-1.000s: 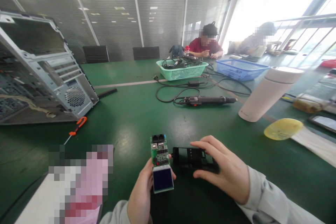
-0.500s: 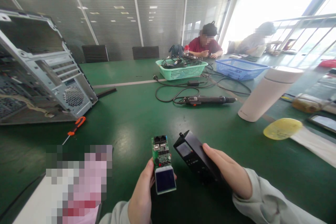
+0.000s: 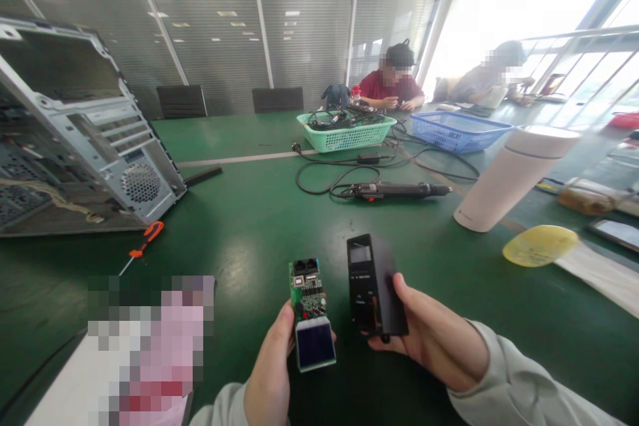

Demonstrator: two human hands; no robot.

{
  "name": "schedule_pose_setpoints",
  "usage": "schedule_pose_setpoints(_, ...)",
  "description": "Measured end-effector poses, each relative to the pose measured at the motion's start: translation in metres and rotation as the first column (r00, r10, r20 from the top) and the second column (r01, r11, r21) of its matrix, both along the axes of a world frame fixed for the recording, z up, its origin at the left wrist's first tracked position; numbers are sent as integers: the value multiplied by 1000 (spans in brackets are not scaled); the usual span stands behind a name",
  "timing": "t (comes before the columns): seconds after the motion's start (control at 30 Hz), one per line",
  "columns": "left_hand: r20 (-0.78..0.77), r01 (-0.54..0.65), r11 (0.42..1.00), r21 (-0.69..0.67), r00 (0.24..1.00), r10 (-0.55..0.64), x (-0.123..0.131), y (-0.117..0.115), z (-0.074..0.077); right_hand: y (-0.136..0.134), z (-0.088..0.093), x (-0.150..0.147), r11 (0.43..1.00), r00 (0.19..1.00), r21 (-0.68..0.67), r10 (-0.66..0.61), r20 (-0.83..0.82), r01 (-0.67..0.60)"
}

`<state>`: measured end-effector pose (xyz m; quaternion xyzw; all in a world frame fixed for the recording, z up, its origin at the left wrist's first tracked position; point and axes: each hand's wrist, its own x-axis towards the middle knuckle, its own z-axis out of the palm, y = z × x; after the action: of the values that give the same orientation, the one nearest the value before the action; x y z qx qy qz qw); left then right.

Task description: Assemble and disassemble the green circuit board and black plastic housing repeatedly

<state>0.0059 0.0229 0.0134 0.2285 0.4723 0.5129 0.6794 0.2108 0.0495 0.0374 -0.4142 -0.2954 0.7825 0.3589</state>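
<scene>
My left hand [image 3: 269,373] grips a small green circuit board [image 3: 310,314] with a dark blue square screen at its near end and black sockets at its far end. My right hand [image 3: 434,339] holds a black plastic casing [image 3: 372,285] upright beside the board, fingers wrapped round its right side, its front with a small window turned toward me. Board and casing are a few centimetres apart, both above the green table [image 3: 259,226].
An open computer case [image 3: 74,140] lies at the left with an orange-handled screwdriver [image 3: 144,246] by it. An electric screwdriver [image 3: 394,191] with cables, a green basket [image 3: 344,132], a blue basket [image 3: 456,131], a white cylinder [image 3: 509,176] and a yellow disc [image 3: 539,245] stand further off. Two people sit at the far end.
My right hand picked the black casing up off the table, then turned it upright with its front toward me. The left hand with the board barely moved.
</scene>
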Motion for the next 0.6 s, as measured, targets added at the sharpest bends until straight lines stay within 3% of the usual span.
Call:
schedule_pose_setpoints(0.07, -14, -7, 1000, 22, 1000, 7, 0, -2, -5, 7, -3, 11, 968, 968, 249, -94, 235, 34)
schedule_pose_setpoints(0.1, -21, -22, 999, 29, 1000, 23, 1, -2, -7, 11, -5, 18, 917, 909, 399, -183, 375, 20)
schedule_pose_setpoints(0.17, -26, -47, 998, 39, 999, 48, 3, -3, -10, 20, -9, 37, 740, 649, 659, -438, 622, -132)
schedule_pose_setpoints(0.23, -22, -56, 998, 42, 998, 57, 4, -3, -13, 27, -14, 59, 584, 328, 742, -666, 670, -330)
schedule_pose_setpoints(0.27, -21, -53, 998, 44, 998, 54, 3, -2, -15, 29, -17, 71, 544, 212, 740, -730, 649, -395)
schedule_pose_setpoints(0.33, -20, -38, 998, 49, 999, 39, -1, -1, -18, 31, -21, 95, 540, 63, 715, -777, 626, -444)
schedule_pose_setpoints(0.43, -13, 38, 998, 49, 999, -38, -8, 1, -20, 27, -29, 131, 594, -114, 641, -770, 628, -486)
schedule_pose_setpoints(0.6, -13, 73, 997, 39, 997, -73, -7, 4, -11, 15, -45, 176, 642, -297, 587, -759, 579, -494)
